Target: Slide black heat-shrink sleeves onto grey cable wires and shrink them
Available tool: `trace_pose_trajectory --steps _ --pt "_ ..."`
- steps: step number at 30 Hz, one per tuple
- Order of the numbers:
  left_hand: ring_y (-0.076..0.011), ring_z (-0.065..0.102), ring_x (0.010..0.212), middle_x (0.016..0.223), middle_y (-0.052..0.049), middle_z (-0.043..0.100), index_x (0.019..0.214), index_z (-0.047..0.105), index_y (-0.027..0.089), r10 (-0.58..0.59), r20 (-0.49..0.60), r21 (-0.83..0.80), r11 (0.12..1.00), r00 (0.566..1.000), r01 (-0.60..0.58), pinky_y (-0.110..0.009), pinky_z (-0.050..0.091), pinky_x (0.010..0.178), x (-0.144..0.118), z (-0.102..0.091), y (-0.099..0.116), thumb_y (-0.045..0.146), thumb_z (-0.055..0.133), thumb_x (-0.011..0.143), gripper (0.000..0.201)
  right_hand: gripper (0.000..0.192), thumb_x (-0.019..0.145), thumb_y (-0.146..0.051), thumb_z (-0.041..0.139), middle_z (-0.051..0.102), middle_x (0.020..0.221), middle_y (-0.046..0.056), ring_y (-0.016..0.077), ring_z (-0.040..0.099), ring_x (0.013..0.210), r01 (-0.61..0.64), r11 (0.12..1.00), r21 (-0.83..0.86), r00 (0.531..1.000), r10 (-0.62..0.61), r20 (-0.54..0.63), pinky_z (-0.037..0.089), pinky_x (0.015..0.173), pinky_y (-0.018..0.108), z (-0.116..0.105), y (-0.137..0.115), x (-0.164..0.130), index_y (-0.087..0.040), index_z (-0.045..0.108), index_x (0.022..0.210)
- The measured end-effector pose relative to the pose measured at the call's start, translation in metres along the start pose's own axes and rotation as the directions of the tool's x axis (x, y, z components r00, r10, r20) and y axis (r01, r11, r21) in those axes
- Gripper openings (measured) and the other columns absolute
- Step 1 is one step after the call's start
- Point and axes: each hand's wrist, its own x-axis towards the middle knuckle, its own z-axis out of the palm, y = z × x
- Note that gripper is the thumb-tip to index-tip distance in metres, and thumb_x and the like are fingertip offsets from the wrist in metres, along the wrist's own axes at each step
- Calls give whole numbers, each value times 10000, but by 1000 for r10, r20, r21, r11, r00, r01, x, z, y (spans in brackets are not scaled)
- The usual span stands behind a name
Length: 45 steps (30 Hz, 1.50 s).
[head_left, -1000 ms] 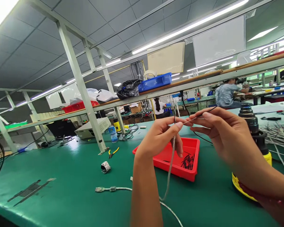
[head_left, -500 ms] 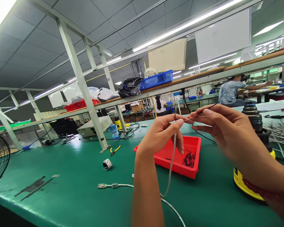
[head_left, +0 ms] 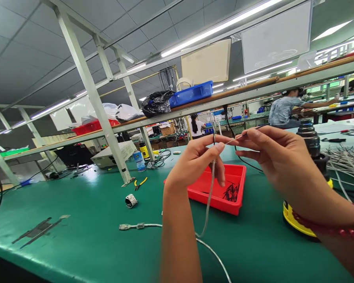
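My left hand pinches the stripped end of a clear-jacketed silver USB cable between thumb and forefinger. The cable hangs from my fingers and curves down to the bench. A fine light wire spans the gap between my two hands. My right hand closes its fingertips on the wire's far end, where a thin black piece shows; that grip is partly hidden. Below my hands sits a red tray with short black tube pieces. The cable's USB plug lies to the left.
A yellow-and-black heat gun stands nozzle up at right, beside bundled cables. Yellow-handled cutters, a label roll and a blue can are at left. A shelf crosses behind; people sit beyond it.
The view has shifted slightly, so the bench items appear a little left and higher. Both hands keep their pinch; the right fingers sit slightly farther from the left along the wire.
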Motion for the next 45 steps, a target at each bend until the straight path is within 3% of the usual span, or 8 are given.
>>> trace_pose_trajectory --steps 13,20,24,27,30,34,40,45 --pt "-119 637 450 509 35 616 1119 607 155 0 -17 45 999 1000 0 -184 486 467 1 0 -1 316 455 975 264 52 751 -288 760 726 768 -9 145 713 760 76 995 -70 997 -74 28 619 629 218 -3 2 0 -239 745 744" --pt "-119 657 500 555 33 621 1060 611 172 6 -20 -31 1000 1000 -6 -182 486 463 6 1 -9 343 453 972 249 18 735 -281 767 731 814 -4 143 692 792 88 986 -140 995 -80 61 611 622 222 -1 0 -1 -266 758 730" --pt "-174 716 740 743 -28 710 1135 565 189 -46 30 -89 995 998 49 -198 535 545 7 -4 -13 399 592 894 321 34 701 -255 789 696 723 -15 87 624 655 101 990 -99 994 -105 -37 571 556 182 -2 1 1 -242 758 700" --pt "-195 711 855 881 -76 730 1100 580 167 -122 14 -72 990 992 122 -203 547 594 6 -9 -17 326 706 816 349 50 685 -251 799 681 702 -16 78 595 623 84 994 -75 994 -89 -56 552 525 180 -3 2 3 -233 752 682" --pt "-169 709 790 849 -68 726 940 616 138 -153 -47 -60 987 987 150 -210 551 626 5 -12 -21 280 737 786 242 65 672 -263 805 696 735 -12 92 621 650 84 994 -69 995 -87 -40 564 544 199 -3 3 4 -235 748 687" --pt "-145 706 719 804 -45 717 812 619 128 -103 -93 -47 994 990 99 -168 514 557 4 -13 -22 241 775 738 206 72 669 -278 801 698 738 -8 114 632 625 82 991 -110 997 -83 -7 568 539 245 -3 5 5 -243 741 690" --pt "-134 699 672 780 -38 718 817 636 137 -50 -81 1 999 995 50 -178 528 556 2 -11 -17 268 757 760 186 128 669 -337 802 687 688 -6 103 607 533 72 984 -162 997 -64 51 567 526 257 -1 7 5 -233 730 690" --pt "-141 691 662 727 -31 699 841 663 134 -57 -114 43 997 992 62 -206 551 582 4 -11 -17 317 757 757 221 192 639 -391 818 683 656 1 118 621 571 67 982 -174 991 -45 128 576 545 253 3 6 2 -225 727 669"
